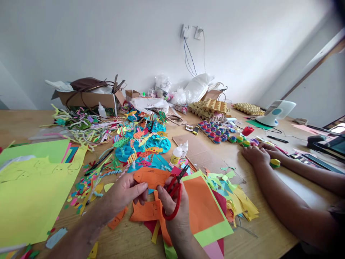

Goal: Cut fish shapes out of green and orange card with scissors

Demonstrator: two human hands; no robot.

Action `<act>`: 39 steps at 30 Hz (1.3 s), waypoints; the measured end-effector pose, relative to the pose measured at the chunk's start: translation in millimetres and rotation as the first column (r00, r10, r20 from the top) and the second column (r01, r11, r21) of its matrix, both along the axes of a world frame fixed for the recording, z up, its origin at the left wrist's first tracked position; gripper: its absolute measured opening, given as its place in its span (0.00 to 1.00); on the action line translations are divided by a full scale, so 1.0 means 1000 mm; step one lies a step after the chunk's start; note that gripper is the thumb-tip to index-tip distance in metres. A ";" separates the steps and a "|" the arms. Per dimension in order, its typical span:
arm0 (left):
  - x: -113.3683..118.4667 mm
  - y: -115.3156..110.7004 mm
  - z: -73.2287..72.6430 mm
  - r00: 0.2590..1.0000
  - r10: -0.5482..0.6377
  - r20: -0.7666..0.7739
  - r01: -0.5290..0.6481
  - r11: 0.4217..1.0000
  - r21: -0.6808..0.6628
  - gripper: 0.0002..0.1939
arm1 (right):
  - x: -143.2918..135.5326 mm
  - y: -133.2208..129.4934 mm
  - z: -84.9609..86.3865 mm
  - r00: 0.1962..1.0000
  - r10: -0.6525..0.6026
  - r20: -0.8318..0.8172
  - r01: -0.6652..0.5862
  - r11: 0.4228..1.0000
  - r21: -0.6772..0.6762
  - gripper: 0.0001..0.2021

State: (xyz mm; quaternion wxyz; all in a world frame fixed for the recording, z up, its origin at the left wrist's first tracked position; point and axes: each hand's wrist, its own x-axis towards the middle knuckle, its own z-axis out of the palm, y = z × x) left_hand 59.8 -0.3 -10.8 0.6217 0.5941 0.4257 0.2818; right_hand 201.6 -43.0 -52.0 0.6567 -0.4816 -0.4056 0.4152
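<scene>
My left hand point(130, 189) pinches the left end of an orange paper piece point(152, 177) with a fish outline drawn on it. In my right hand point(176, 214) are red-handled scissors point(183, 172), their dark blades pointing up and away from the paper. The right thumb and fingers also reach the lower right edge of the orange piece. Below lies another orange fish-marked piece point(145, 211), and a smaller orange scrap point(118, 218) sits beside it. An orange sheet point(203, 207) rests on light green paper point(215, 235) right of my right hand.
Glue bottles point(176, 154) stand ahead, near blue craft bases point(159, 144) bearing paper fish. Yellow sheets point(35, 205) cover the left; paper scraps point(242, 201) lie right. At right, a co-worker's hands point(256, 155) are near painted egg-carton pieces point(215, 131). A box point(88, 99) stands behind.
</scene>
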 end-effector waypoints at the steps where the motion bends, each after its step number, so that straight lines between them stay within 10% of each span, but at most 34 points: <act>1: 0.000 0.001 0.000 1.000 0.017 0.013 -0.017 1.000 -0.008 0.12 | -0.001 0.000 0.000 1.000 0.022 0.005 -0.022 1.000 -0.004 0.11; 11: -0.020 0.008 0.016 0.983 0.179 0.048 -0.179 0.984 0.010 0.09 | 0.006 -0.008 0.008 0.943 0.264 0.203 -0.287 0.954 0.092 0.18; 17: -0.032 0.011 0.020 0.993 0.116 0.021 -0.116 0.993 0.025 0.08 | -0.003 -0.010 0.015 0.728 0.678 0.103 -0.637 0.724 -0.264 0.18; 39: -0.039 0.011 0.015 1.000 0.001 -0.005 -0.001 1.000 0.021 0.08 | -0.003 -0.008 0.010 0.700 0.713 -0.037 -0.685 0.656 -0.317 0.17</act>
